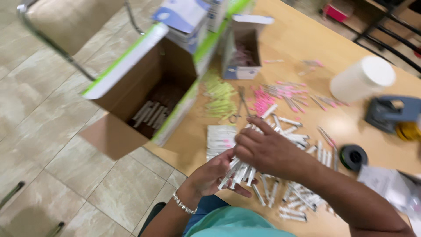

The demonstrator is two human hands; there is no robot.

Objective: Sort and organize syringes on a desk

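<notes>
On the wooden table point(302, 39), everything below is being placed relative to it.

Table: it is carrying all the loose stock, and its near-left corner is hanging over the tiled floor point(52, 109).

Open carton: a brown box with green-and-white flaps point(144, 87) is sitting at the table's left edge, half over the floor, with pale wrapped pieces lying in its bottom.

Small box: an open white-and-blue box point(241, 48) is standing on the table behind the carton.

White jar: a capped tub point(362, 79) is resting toward the table's far right; a grey-blue tool point(388, 112) and a black tape roll point(353, 156) are lying nearer than it.

Loose piles: yellow-capped pieces point(220, 98) and pink-capped pieces point(267, 98) are lying mid-table, blurred; small scissors lie between them.

Bundle: a handful of white wrapped sticks point(239, 172), likely packaged needles or syringes, is being held just above the table's near edge.

Left hand point(215, 175): it is cupping the bundle from below, fingers curled around it.

Right hand point(267, 149): it is pressing down over the bundle's top, fingers closed on it.

Doing it well: as a judgement, the sticks are splaying at their lower ends, so squaring them against the table while keeping both palms snug would be keeping the bundle from shedding pieces.
</notes>
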